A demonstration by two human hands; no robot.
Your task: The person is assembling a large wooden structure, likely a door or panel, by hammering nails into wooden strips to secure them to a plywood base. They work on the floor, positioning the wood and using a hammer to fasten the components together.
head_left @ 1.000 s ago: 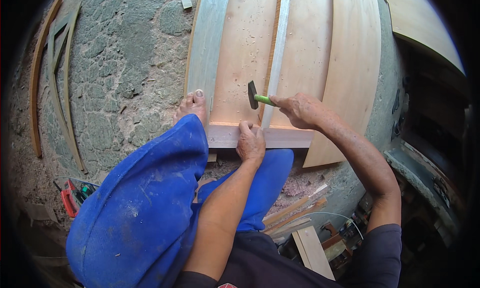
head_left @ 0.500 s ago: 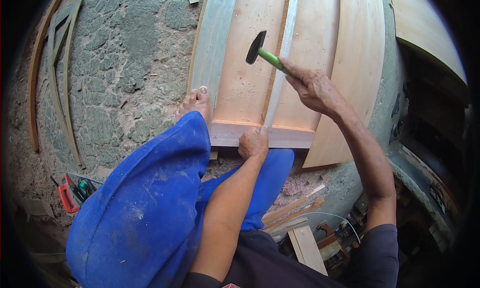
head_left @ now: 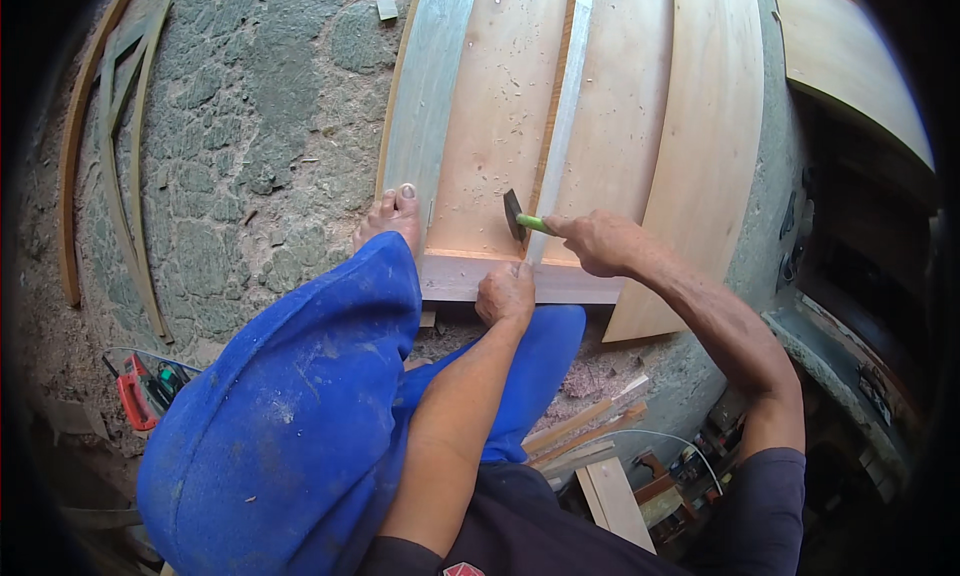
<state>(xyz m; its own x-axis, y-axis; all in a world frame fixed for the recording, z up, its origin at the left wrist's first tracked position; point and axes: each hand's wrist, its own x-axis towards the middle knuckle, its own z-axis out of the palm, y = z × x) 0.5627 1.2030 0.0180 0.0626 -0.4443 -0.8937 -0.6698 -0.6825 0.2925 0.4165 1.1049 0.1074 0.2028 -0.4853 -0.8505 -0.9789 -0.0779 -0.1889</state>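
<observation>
My right hand [head_left: 597,242] grips the green handle of a hammer [head_left: 518,217]; its dark head hangs just above the near end of the wooden boards. My left hand [head_left: 505,293] is closed and pinches something small against the crosspiece [head_left: 560,286] nailed across the board ends; what it pinches is too small to see. Long pale boards [head_left: 500,116] with a thin batten [head_left: 562,106] between them run away from me. My bare foot [head_left: 392,218] rests on the left board's edge, and my knee in blue trousers [head_left: 300,406] fills the lower left.
The ground is rough stone paving [head_left: 250,146]. Curved thin wood strips [head_left: 110,176] lie at the far left. A red power tool [head_left: 140,388] sits at lower left. Offcuts and scrap wood [head_left: 600,446] lie by my right side, with a wide board [head_left: 850,66] at upper right.
The hammer was raised high half a second ago and has now come down to just above the crosspiece. My left hand stays in place on the crosspiece.
</observation>
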